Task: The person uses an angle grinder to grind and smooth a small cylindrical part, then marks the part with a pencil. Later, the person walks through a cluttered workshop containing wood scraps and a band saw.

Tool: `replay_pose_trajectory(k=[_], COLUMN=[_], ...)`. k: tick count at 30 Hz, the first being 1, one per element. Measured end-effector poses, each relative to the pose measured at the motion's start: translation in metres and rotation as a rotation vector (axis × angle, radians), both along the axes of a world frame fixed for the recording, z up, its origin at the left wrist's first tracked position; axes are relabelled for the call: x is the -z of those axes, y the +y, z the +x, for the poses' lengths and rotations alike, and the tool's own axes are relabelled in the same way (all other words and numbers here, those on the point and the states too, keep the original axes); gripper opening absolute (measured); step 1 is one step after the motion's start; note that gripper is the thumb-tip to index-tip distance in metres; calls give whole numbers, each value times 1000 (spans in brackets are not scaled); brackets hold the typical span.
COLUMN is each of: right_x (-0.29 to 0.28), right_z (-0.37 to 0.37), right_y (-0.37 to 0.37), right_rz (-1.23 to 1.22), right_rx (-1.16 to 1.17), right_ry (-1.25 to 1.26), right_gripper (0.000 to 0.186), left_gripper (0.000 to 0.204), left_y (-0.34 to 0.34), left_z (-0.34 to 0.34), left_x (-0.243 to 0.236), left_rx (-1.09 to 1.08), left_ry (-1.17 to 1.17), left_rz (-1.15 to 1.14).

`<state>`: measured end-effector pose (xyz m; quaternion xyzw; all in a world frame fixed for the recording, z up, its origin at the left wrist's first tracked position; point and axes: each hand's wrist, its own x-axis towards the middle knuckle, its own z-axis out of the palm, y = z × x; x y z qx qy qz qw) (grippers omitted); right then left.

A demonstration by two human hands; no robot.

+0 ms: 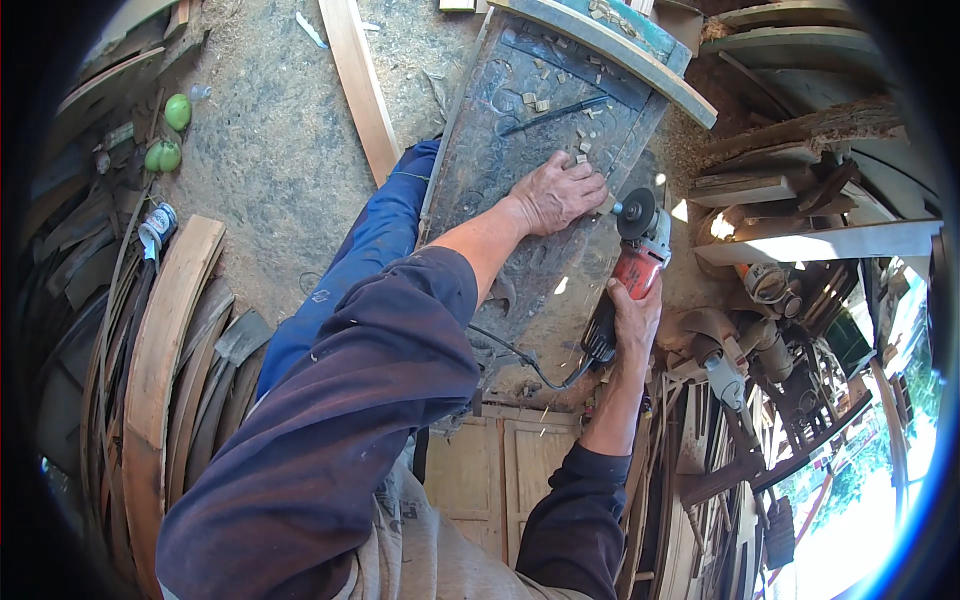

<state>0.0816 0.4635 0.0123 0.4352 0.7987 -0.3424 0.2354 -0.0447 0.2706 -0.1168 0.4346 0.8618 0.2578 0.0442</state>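
Observation:
My right hand [632, 312] grips a red and black angle grinder [636, 268] with a dark disc [637, 214], its cable trailing leftward. My left hand [557, 195] is closed near the disc, apparently on a small pale piece [606, 206] that I cannot make out clearly. It rests over a worn, dark wooden bench top [490, 160] strewn with small wooden blocks [540, 104] and a thin dark tool [550, 118]. A curved wooden strip [640, 62] lies across the far end.
My blue-clad leg is left of the bench. Stacked boards [170, 370], green round objects [177, 112] and a can [160, 225] line the left. A long plank [355, 80] lies on the dusty floor. Timber [760, 190] and cluttered machinery [760, 350] crowd the right.

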Motion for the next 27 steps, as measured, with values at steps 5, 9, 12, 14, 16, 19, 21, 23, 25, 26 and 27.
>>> replay_pose_trajectory(k=[5,9,12,14,16,19,21,23,25,26,27], right_x=[0,0,1,2,4,5,4,2,2,2,2], right_z=[0,0,1,3,4,5,4,3,3,3,3], right_y=[-1,-1,1,1,1,0,0,1,0,-1,-1], right_rz=[-48,-31,-66,-39,-49,-41,-26,-48,-35,-21,-22], right_rx=[36,17,34,14,18,25,12,14,9,10,4], right_ry=[29,55,33,42,72,86,93,33,40,38,51], right_gripper=[75,75,77,77,77,77,76,75,74,73,73], left_gripper=[31,32,31,31,31,30,30,30,31,31,32], left_y=[0,0,0,0,0,0,0,0,0,0,0], left_z=[0,-1,-1,-1,-1,-1,-1,-1,0,0,0], left_x=[-2,-3,-4,-4,-4,-3,-2,-2,-2,-1,-1], left_rx=[-1,0,2,-1,6,-1,3,5,4,2,1], left_ry=[-1,-3,-4,-4,-17,-2,-5,-9,2,10,7], left_rz=[-7,-13,-20,-17,-37,-21,-19,-25,-27,-18,-12])
